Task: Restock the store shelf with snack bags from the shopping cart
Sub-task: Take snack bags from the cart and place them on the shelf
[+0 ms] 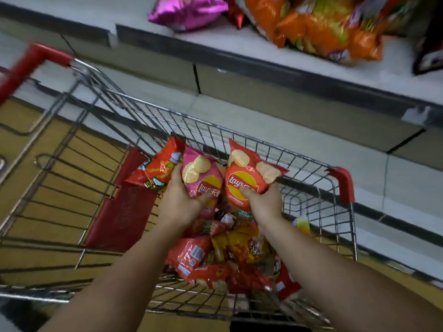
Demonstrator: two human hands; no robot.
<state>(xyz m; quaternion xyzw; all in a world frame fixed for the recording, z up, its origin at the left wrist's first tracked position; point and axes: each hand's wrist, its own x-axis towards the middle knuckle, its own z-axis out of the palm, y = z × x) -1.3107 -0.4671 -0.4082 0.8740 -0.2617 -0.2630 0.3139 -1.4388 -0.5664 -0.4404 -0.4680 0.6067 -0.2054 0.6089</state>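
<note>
White store shelf (239, 56) beyond both hands carries orange snack bags (318, 27) and a magenta bag (187, 10). Wire shopping cart (239, 137) beneath the hands holds a heap of red snack bags (215, 264). Left hand (182, 200) grips a pink Lay's bag (199, 173) and an orange-red bag (158, 168); right hand (263, 202) grips a red Lay's bag (244, 173).

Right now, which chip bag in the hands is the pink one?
The pink Lay's bag, held in the left hand. The right hand holds an orange-red Lay's bag, and the other bag touching the left hand is red-orange.
</note>
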